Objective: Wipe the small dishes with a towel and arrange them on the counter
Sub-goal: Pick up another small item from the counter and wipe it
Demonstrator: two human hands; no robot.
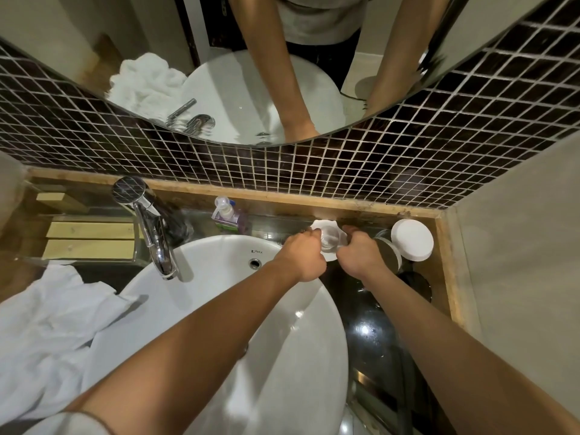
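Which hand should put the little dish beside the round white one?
Probably the right hand: it is nearer the round white dish at the counter's right end. The left hand is over the sink side.

Dim warm light; glare spots on black counter (pixel 365 329); heavy fisheye bend at edges; slight blur at hands.

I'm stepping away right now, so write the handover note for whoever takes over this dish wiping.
Left hand and right hand: both closed around a small white cloth and what looks like a small clear dish, over the dark counter right of the sink.
White round dish sits at the counter's back right corner.
Big white towel lies left of the sink.
Left: finish wiping this piece, set it down.
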